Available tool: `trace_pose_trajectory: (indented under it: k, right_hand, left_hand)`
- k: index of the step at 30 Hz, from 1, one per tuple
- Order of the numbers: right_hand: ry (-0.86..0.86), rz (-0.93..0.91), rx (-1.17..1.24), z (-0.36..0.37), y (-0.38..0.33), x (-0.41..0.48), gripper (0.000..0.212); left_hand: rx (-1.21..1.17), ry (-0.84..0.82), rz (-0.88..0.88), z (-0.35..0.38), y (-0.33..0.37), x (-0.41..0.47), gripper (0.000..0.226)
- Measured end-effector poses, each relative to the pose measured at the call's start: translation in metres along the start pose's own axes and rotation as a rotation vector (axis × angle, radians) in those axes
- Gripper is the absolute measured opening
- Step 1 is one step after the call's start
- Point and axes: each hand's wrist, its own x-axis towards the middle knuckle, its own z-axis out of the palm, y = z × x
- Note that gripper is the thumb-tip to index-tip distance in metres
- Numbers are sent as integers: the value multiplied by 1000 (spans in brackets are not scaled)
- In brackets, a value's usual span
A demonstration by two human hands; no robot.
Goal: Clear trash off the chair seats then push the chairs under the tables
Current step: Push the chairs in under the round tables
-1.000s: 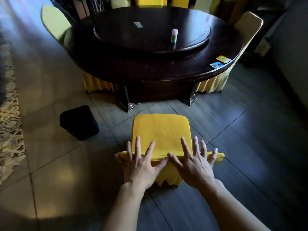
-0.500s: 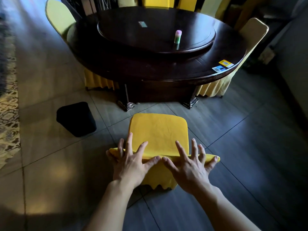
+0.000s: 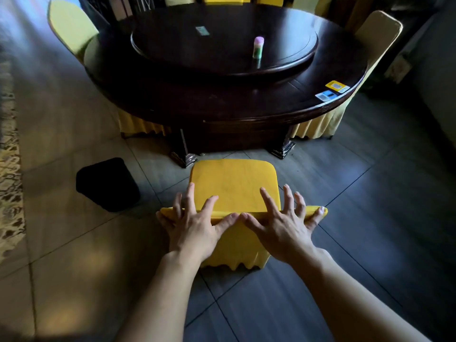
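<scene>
Yellow fabric-covered chair [image 3: 234, 186], on the tiled floor, seat facing the dark round wooden table [image 3: 222, 102]. My left hand [image 3: 190, 225] and right hand [image 3: 281, 228] lie flat on its backrest top, fingers splayed, arms extended forward.

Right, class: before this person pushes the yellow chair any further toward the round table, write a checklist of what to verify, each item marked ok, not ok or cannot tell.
1. Seat of the yellow chair free of trash: ok, nothing lies on it.
2. Left hand and right hand flat on top of the chair back, fingers spread: ok.
3. Floor between the chair and the round table free of objects: ok.
4. Black bin out of the path: ok, it stands to the left of the chair.
5. Chair lined up with the gap between the table's legs: ok, roughly.
6. Room under the table for the seat: cannot tell, too dark.
</scene>
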Motion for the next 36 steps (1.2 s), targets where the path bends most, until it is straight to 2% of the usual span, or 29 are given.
trace_pose_trajectory:
  k: [20,28,36]
  right_hand:
    - [13,-22,33,-13,-21,170,96]
    - [9,5,35,-19,-36,236,95]
    - [-15,26,41,-27,-50,290,94]
  left_hand:
    - [49,17,-16,-25,21,162,83]
    - [60,-26,-3,-41,25,234,86]
    - [66,-71,8,-60,32,293,79]
